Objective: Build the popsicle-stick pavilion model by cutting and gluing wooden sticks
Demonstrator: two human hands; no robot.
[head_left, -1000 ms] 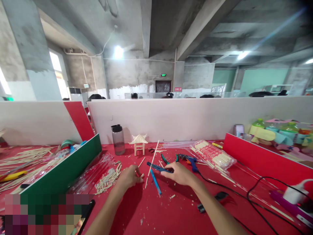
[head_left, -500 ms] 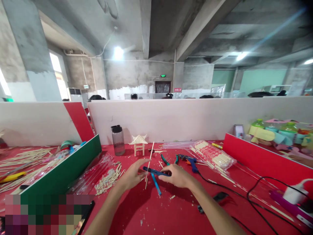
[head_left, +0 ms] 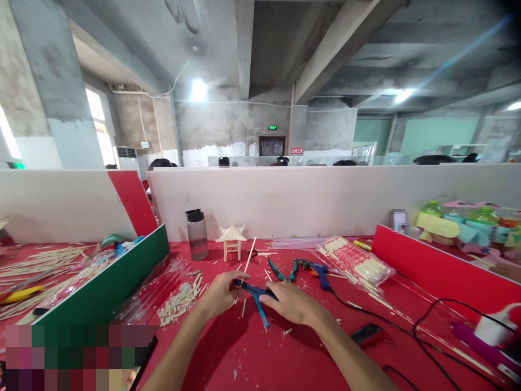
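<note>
My left hand (head_left: 223, 291) is closed on a thin wooden stick (head_left: 249, 258) that slants up and away from its fingers. In my right hand (head_left: 291, 300) is a dark blue tool (head_left: 254, 289), whose far end reaches the stick beside my left fingertips. Under the tool, a light blue strip (head_left: 261, 312) lies on the red table. A small wooden pavilion model (head_left: 231, 241) stands upright beyond my hands. Green-handled pliers (head_left: 284, 272) rest just past my right hand.
Cut stick pieces (head_left: 183, 301) lie left of my hands, near a dark bottle (head_left: 197, 234). To the right are a blue glue gun (head_left: 321, 271) with its cable, bundled sticks (head_left: 358, 259) and a black object (head_left: 366, 334). Green and red dividers flank the table.
My right hand and the blue tool have shifted left, bringing the tool's end to the stick at my left fingers. The black object at the right is now more covered by my forearm.
</note>
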